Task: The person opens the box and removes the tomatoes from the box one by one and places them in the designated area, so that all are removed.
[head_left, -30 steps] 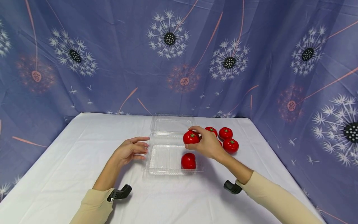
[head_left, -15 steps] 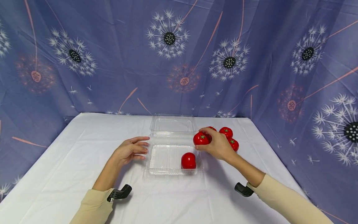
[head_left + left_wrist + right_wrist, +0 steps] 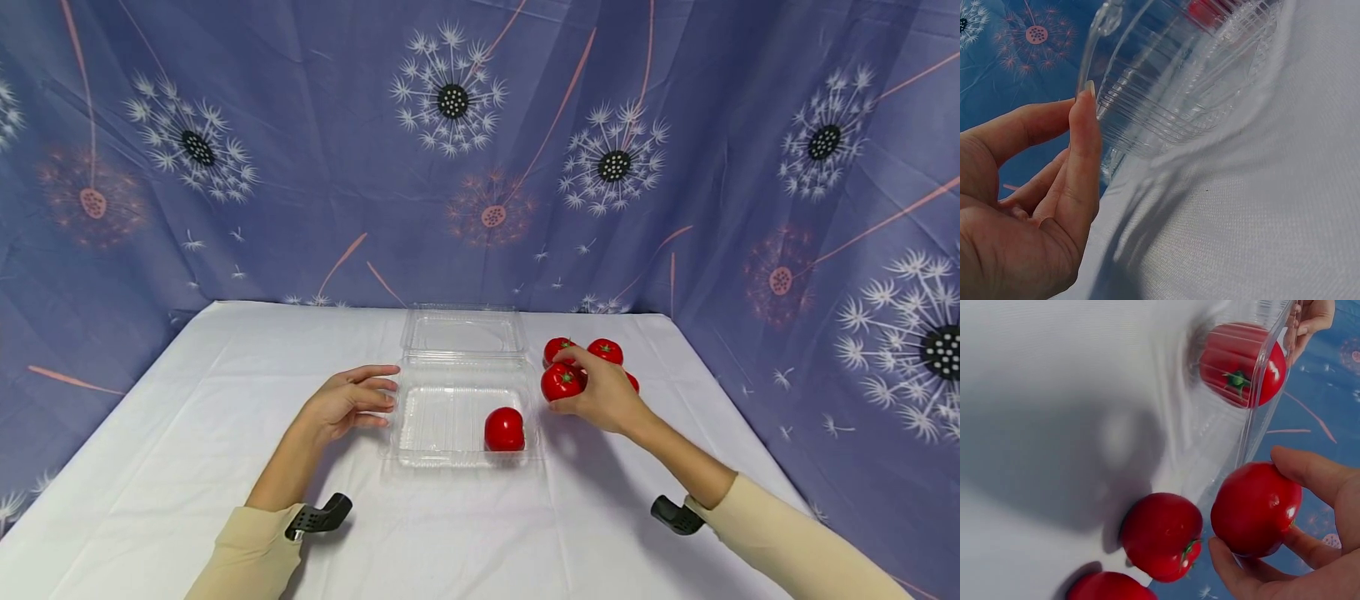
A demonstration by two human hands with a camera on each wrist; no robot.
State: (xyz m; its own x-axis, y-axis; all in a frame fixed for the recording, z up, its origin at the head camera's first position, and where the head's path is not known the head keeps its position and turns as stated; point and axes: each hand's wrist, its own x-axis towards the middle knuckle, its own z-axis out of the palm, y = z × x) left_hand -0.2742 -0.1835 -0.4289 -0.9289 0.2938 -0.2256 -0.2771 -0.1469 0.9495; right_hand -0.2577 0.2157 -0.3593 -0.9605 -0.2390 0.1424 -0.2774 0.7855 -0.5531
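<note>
- Tomato (image 3: 561, 382) held in the right hand (image 3: 603, 396): fingers and thumb curl round it, just right of the box (image 3: 420, 433) and off the cloth, in front of the loose tomatoes.
- From the right wrist, the same tomato (image 3: 1255, 509) sits between thumb and fingers (image 3: 1310, 475), close beside the box wall (image 3: 1260, 419).
- Box: clear plastic, its lid (image 3: 462, 332) folded back flat on the far side, standing on the white cloth (image 3: 187, 400).
- Second tomato (image 3: 504, 429) lies inside the box, at its near right corner; the right wrist view shows it (image 3: 1241, 365) through the clear wall, green stem facing the camera.
- Loose tomatoes: two show plainly behind the right hand, one (image 3: 555, 347) and another (image 3: 604, 351) side by side; a further one (image 3: 633, 382) peeks out past the knuckles, mostly hidden.
- Left hand (image 3: 347, 402) rests on the cloth at the box's left edge, fingers straight and relaxed, grasping nothing; the fingertips lie against or just short of the rim.
- From the left wrist, the fingers (image 3: 1085, 137) stand beside the ribbed wall (image 3: 1166, 106); whether they touch it I cannot tell.
- Backdrop (image 3: 300, 167): blue cloth printed with dandelion heads, hung behind and at both sides of the table.
</note>
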